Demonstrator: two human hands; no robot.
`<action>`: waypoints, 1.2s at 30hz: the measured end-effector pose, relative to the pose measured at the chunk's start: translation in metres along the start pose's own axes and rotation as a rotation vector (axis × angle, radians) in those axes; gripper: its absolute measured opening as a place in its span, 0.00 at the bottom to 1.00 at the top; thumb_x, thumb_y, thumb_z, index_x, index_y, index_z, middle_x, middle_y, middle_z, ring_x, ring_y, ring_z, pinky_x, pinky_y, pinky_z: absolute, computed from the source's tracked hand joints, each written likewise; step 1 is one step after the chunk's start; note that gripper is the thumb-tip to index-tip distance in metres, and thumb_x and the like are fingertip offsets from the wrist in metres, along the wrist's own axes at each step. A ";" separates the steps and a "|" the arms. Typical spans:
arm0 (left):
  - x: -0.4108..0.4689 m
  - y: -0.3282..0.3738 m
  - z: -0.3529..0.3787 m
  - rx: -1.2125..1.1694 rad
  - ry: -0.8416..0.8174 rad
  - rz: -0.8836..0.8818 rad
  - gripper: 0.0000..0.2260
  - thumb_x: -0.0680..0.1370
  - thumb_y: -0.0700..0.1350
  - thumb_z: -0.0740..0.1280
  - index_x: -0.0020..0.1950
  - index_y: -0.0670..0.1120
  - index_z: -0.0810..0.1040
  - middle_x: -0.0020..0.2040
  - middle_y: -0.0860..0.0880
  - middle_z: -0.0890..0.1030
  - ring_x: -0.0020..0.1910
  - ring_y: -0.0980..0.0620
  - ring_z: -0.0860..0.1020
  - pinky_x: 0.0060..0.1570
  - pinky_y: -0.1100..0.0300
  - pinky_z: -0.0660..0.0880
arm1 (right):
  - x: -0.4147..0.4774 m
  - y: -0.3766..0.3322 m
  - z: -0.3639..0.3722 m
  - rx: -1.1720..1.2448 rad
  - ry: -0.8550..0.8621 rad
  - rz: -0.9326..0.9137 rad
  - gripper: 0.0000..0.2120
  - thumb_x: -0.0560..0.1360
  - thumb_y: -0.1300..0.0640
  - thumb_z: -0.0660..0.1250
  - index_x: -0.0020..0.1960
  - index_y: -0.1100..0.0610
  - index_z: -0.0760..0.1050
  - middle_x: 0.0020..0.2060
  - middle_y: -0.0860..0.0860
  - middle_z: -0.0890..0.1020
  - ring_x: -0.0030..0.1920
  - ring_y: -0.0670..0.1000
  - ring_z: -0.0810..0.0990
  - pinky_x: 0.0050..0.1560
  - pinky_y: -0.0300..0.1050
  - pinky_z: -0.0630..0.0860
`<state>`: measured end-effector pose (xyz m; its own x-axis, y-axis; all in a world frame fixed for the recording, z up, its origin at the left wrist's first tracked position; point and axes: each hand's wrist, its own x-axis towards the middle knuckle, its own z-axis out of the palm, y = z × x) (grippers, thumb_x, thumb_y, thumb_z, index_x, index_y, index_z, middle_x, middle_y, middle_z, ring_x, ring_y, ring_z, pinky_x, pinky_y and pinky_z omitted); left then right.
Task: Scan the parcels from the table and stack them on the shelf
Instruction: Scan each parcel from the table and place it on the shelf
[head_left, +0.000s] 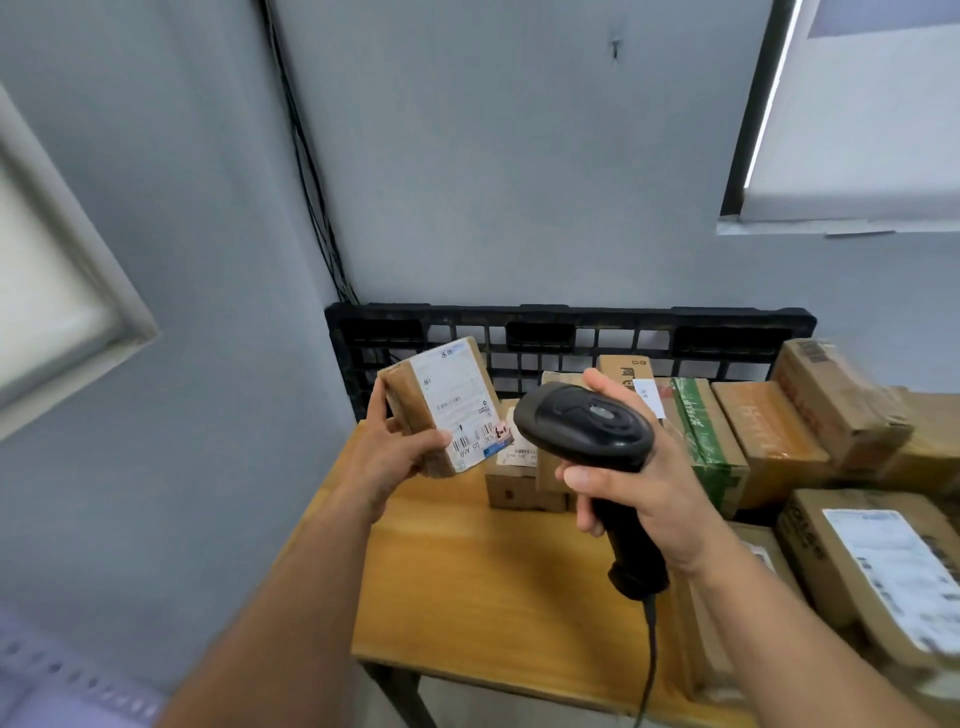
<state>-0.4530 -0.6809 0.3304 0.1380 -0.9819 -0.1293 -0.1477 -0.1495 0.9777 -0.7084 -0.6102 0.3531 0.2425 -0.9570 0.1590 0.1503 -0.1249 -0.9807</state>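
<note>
My left hand (387, 452) grips a small brown cardboard parcel (447, 402) above the left end of the wooden table (467, 582). Its white shipping label with barcodes faces me and the scanner. A black corded barcode scanner (587, 423) is held in my right hand (631, 480), whose fingers curl round the handle. The scanner's head sits just right of the parcel's label, a short gap apart. Several more cardboard parcels (769, 441) lie on the right part of the table.
A black plastic pallet (571, 332) leans upright against the grey wall behind the table. A large labelled box (883, 566) sits at the near right. A perforated pale shelf edge (62, 680) shows at the bottom left. The scanner's cable (649, 670) hangs past the table's front edge.
</note>
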 end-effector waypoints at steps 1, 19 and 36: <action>-0.005 0.001 0.000 0.001 0.009 0.009 0.48 0.70 0.36 0.76 0.77 0.62 0.51 0.60 0.47 0.78 0.58 0.46 0.77 0.45 0.51 0.80 | -0.005 -0.002 0.000 0.005 -0.013 -0.005 0.48 0.59 0.54 0.79 0.74 0.41 0.61 0.45 0.56 0.85 0.28 0.58 0.80 0.28 0.47 0.78; -0.142 -0.006 0.017 0.023 0.127 0.099 0.45 0.72 0.34 0.73 0.78 0.57 0.49 0.56 0.47 0.77 0.55 0.46 0.78 0.44 0.57 0.78 | -0.122 -0.019 -0.002 0.038 -0.190 0.019 0.43 0.61 0.56 0.80 0.71 0.38 0.66 0.41 0.58 0.84 0.28 0.60 0.78 0.31 0.51 0.76; -0.214 -0.009 -0.048 -0.033 0.283 0.101 0.44 0.74 0.36 0.71 0.78 0.63 0.51 0.64 0.44 0.75 0.61 0.45 0.76 0.55 0.46 0.77 | -0.177 -0.022 0.048 0.028 -0.287 0.021 0.45 0.61 0.60 0.79 0.73 0.45 0.64 0.46 0.59 0.84 0.27 0.58 0.78 0.28 0.50 0.77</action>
<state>-0.4346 -0.4638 0.3570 0.3921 -0.9198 0.0151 -0.1429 -0.0447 0.9887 -0.7087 -0.4255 0.3521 0.5064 -0.8457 0.1683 0.1679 -0.0948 -0.9812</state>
